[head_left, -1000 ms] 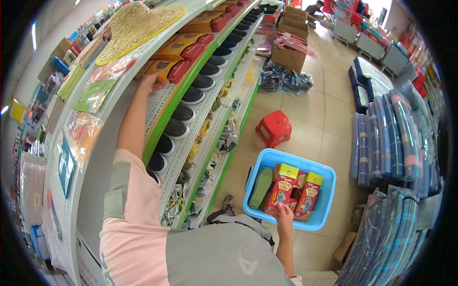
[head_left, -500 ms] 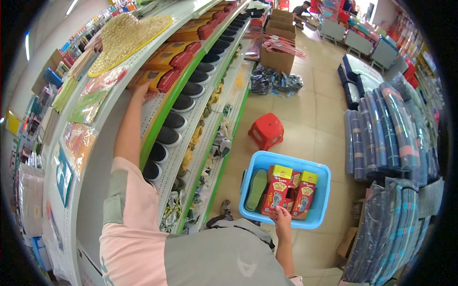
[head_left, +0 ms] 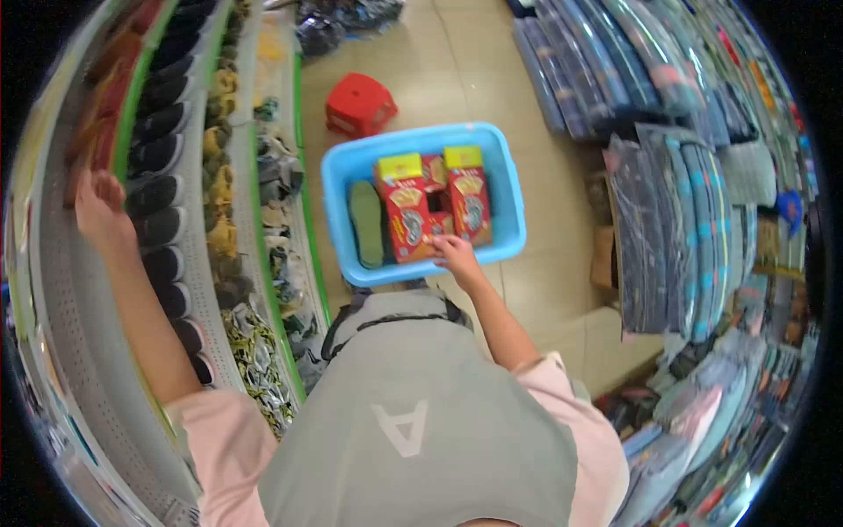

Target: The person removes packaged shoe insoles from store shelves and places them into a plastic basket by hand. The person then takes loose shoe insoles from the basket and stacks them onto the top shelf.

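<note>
On the left, my left hand point(head_left: 104, 211) is at the shelf edge beside the red and brown packets point(head_left: 105, 114); its fingers look curled but are smeared by motion. My right hand point(head_left: 455, 256) is closed in a pinch over the near side of a blue basket point(head_left: 511, 198), its fingertips by the bottom of a red box point(head_left: 407, 206). What the pinch holds, if anything, is too small to make out. Inside the basket, another red box point(head_left: 469, 198) with a yellow top stands to the right, and a green insole-shaped item point(head_left: 366, 224) lies at the left.
Beyond the basket, a red stool point(head_left: 360, 104) is on the tiled floor point(head_left: 457, 79). Rows of dark shoes point(head_left: 162, 191) and yellow gloves or similar items point(head_left: 221, 189) line the left shelves. Plastic-wrapped plaid bundles point(head_left: 645, 237) are stacked on the right, with dark bagged goods point(head_left: 338, 22) farther ahead.
The view has turned down and to the right, so the basket and stool appear farther up and left. My left hand has drawn back from the packets; my right hand stays over the basket.
</note>
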Demonstrator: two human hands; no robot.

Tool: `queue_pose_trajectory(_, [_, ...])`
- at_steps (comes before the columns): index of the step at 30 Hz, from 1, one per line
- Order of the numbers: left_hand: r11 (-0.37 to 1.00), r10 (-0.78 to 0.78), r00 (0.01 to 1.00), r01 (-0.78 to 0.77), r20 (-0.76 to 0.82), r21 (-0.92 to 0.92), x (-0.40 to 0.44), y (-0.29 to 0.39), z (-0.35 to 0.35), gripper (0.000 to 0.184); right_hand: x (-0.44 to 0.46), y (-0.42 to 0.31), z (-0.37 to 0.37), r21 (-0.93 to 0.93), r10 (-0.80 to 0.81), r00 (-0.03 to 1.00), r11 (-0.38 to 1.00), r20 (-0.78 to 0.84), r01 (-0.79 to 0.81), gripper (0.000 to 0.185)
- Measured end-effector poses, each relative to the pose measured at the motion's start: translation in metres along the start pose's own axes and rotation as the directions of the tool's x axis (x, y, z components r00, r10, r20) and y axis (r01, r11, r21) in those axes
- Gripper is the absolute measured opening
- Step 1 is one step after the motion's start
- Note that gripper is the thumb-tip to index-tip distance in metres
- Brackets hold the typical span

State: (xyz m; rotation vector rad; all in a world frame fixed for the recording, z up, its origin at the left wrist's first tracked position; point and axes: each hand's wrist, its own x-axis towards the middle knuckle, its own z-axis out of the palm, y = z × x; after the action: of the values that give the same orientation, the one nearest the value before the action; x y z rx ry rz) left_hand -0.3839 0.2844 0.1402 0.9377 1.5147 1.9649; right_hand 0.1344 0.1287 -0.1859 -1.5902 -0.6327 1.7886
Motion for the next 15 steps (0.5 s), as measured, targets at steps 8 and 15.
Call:
queue_pose_trajectory(8, [0.776,-0.587,0.787,0.480,0.192,0.409,-0.313,-0.106,0.034,0.028,0.064,0.033,-0.066,-0.037,0.094,0.981,0.994,-0.167,-0.102,0.032])
queue_pose_trajectory(15, [0.601,-0.784,0.607,0.688,0.133,0.406,-0.442,-0.128,-0.002,0.020,0.137,0.039,-0.145,-0.310,-0.108,0.937,0.951,-0.334,-0.001,0.025])
